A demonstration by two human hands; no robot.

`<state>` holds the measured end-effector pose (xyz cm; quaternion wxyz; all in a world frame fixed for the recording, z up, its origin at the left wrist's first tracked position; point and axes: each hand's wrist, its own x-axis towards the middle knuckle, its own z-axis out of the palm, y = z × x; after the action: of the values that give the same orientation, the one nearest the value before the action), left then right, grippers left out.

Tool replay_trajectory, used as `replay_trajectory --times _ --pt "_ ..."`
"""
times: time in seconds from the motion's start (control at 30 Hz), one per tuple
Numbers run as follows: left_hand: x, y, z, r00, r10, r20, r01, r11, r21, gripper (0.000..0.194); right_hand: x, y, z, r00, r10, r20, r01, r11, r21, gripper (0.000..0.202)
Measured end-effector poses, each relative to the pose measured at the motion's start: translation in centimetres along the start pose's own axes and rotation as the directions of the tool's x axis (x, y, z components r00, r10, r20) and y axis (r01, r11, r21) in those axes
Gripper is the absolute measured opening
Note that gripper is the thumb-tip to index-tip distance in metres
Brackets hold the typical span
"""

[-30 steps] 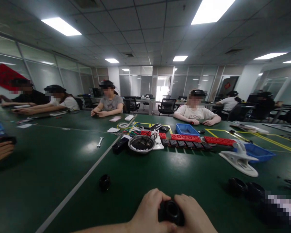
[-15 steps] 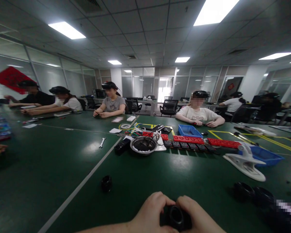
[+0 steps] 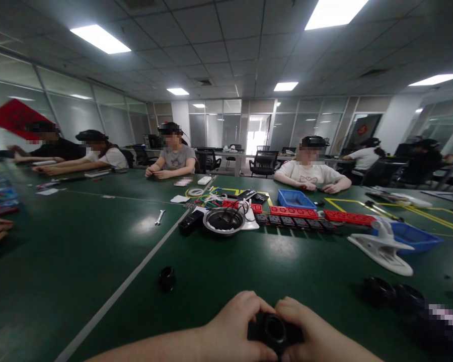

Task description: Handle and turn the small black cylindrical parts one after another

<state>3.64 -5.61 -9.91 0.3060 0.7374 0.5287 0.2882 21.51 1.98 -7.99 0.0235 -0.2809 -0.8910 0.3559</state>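
Observation:
At the bottom of the head view, my left hand [image 3: 241, 322] and my right hand [image 3: 302, 319] are both closed around a black ring-shaped part [image 3: 275, 329] with a round opening facing up. My left fingers and thumb grip its left side; my right hand wraps its right side. The lower portion of this part is hidden by my fingers. Ahead and to the left, apart from my hands, a similar black ring [image 3: 167, 278] stands on the green table [image 3: 109, 251]. Two more black rings [image 3: 394, 294] lie at the right.
Across the table are a metal bowl [image 3: 224, 221], a wrench [image 3: 159, 217], red strips [image 3: 293, 211], a blue tray [image 3: 296, 199], another blue tray [image 3: 415, 237] and a white clamp-like stand [image 3: 383, 247]. Co-workers sit along the far side, one in a grey shirt [image 3: 175, 160].
The view has tilted slightly. My hands stay around the black ring-shaped part, and more of my left forearm shows. The things on the table have not visibly moved.

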Motion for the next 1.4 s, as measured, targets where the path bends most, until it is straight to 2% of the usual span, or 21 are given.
replay_trajectory --times 0.1,0.27,0.33,0.4,0.5,0.57,0.63,0.7,0.8,0.9,0.97,1.03,1.17,1.27,1.4 --pt "0.1 0.1 0.3 1.000 -0.029 -0.010 0.029 1.000 0.002 0.048 0.4 0.4 0.9 0.997 0.030 -0.069 -0.036 0.995 -0.089 0.028" --pt "0.3 0.6 0.9 0.977 -0.185 -0.104 0.192 0.979 0.065 0.047 0.8 0.3 2.7 0.974 0.045 -0.221 -0.107 0.954 -0.279 0.035" --pt "0.3 0.6 0.9 0.971 -0.205 -0.121 0.213 0.975 0.060 0.046 0.7 0.0 2.8 0.962 0.064 -0.264 -0.148 0.939 -0.310 0.037" --pt "0.2 0.5 0.8 0.978 -0.180 -0.103 0.185 0.982 0.046 0.044 0.5 -0.5 2.4 0.968 0.069 -0.240 -0.138 0.949 -0.283 0.041" --pt "0.3 0.3 0.4 0.992 -0.109 -0.057 0.111 0.993 0.026 0.045 0.0 -0.8 1.1 0.993 0.022 -0.114 -0.037 0.990 -0.133 0.045" --pt "0.3 0.1 0.4 0.996 -0.076 -0.050 0.077 0.997 0.027 0.045 -0.2 -0.6 0.3 0.999 -0.017 -0.035 0.016 0.999 -0.032 0.039" --pt "0.3 0.0 0.5 0.996 -0.061 -0.062 0.063 0.998 0.029 0.044 -0.1 -0.1 0.1 1.000 -0.021 -0.010 0.021 1.000 0.001 0.033" --pt "0.4 0.0 0.8 0.995 -0.066 -0.080 0.068 0.997 0.022 0.043 0.2 0.4 0.6 0.999 0.018 -0.044 -0.020 0.998 -0.052 0.033" --pt "0.4 0.0 1.2 0.989 -0.097 -0.109 0.101 0.995 0.027 0.045 0.8 0.7 2.0 0.984 0.083 -0.156 -0.114 0.972 -0.204 0.036" --pt "0.4 0.1 1.4 0.983 -0.121 -0.134 0.129 0.990 0.053 0.044 0.9 0.3 2.7 0.973 0.066 -0.222 -0.130 0.949 -0.289 0.040" --pt "0.4 0.1 1.3 0.984 -0.117 -0.131 0.124 0.991 0.048 0.046 0.7 -0.2 2.3 0.979 0.056 -0.198 -0.112 0.951 -0.287 0.042" --pt "0.3 0.0 1.1 0.990 -0.088 -0.108 0.091 0.995 0.029 0.048 0.4 -0.5 1.5 0.992 0.040 -0.123 -0.068 0.970 -0.235 0.044" --pt "0.2 -0.3 0.5 0.999 -0.011 -0.035 0.011 1.000 -0.002 0.048 0.0 -0.4 0.2 1.000 0.002 -0.015 -0.004 0.992 -0.126 0.031" --pt "0.3 -0.4 0.4 1.000 0.002 -0.019 -0.002 1.000 -0.014 0.047 0.3 0.3 0.5 0.999 -0.015 -0.039 0.009 0.987 -0.162 0.022" --pt "0.5 -0.3 1.0 0.995 -0.044 -0.088 0.045 0.999 0.017 0.046 0.9 0.8 2.0 0.989 0.002 -0.146 -0.039 0.966 -0.254 0.024"
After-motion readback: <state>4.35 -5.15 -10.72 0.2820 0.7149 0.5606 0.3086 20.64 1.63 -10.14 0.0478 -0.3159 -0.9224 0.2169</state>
